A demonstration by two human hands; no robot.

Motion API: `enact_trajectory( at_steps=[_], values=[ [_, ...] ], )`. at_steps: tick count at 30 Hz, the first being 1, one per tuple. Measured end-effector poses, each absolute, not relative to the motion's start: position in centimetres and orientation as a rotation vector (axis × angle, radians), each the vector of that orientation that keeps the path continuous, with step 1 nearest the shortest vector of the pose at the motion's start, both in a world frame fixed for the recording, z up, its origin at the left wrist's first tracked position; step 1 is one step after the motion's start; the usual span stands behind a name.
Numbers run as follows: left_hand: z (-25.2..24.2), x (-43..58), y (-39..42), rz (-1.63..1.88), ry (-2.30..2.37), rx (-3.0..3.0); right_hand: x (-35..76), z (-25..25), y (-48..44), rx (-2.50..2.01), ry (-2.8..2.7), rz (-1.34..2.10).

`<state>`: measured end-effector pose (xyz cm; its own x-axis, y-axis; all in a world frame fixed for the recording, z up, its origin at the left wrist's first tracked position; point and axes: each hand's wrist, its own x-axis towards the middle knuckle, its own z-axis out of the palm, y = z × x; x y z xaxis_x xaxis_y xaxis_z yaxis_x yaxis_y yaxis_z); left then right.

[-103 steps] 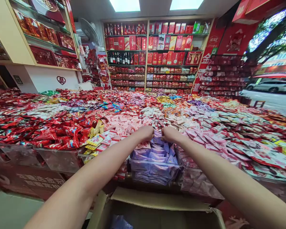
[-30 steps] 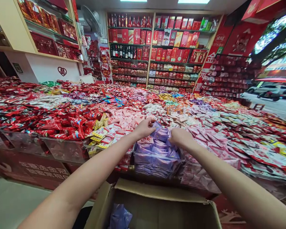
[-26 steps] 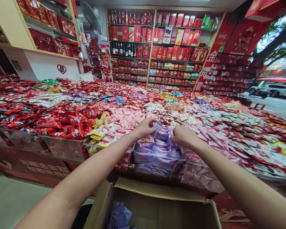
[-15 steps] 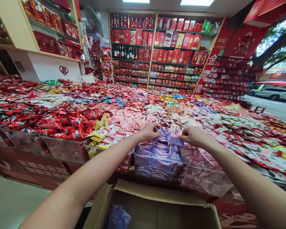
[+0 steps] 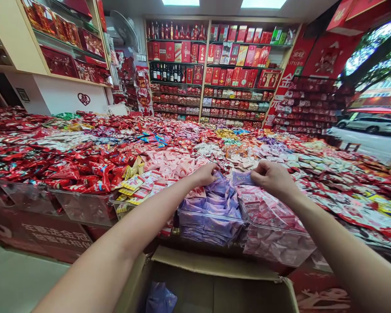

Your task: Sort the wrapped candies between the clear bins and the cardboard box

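Observation:
Purple candy packets [image 5: 211,217] fill a clear plastic bin [image 5: 211,214] in front of me, stacked in rows. At the bin's far left, my left hand [image 5: 206,174] has its fingers closed on a purple packet [image 5: 217,176] at the top of the pile. Over the bin's far right edge, my right hand [image 5: 270,177] pinches another purple packet [image 5: 243,178] between thumb and fingers, raised just above the neighbouring pink packets [image 5: 267,204]. Below the bin, a cardboard box [image 5: 215,269] stands open with a purple packet [image 5: 161,298] inside at its left.
Yellow-and-white packets [image 5: 133,187] lie in the bin to the left, with red packets [image 5: 84,174] beyond. Heaps of wrapped sweets spread across the display. Shelves with bottles and red boxes [image 5: 237,76] stand at the back. A street with a car [image 5: 371,124] shows at right.
My right hand has moved right and slightly up with a purple packet, away from my left hand. My left hand stays at the pile. The view has shifted slightly.

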<state>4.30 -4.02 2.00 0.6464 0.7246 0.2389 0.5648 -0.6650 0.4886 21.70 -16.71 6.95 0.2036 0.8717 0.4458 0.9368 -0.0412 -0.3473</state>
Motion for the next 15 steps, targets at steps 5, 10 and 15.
enact_trajectory(
  at_steps=[5, 10, 15],
  values=[
    [1.7, 4.6, -3.9, 0.56, 0.967, 2.514, 21.5, 6.4, -15.4, -1.921, -1.701, -0.175],
    [1.4, 5.2, -4.7, 0.374, 0.798, 2.767, 22.1, 5.5, -14.8, -1.839, -1.722, -0.095],
    [1.3, 5.4, -4.9, 0.304, 0.795, 2.902, 22.8, 5.2, -15.5, -1.844, -1.709, -0.078]
  ],
)
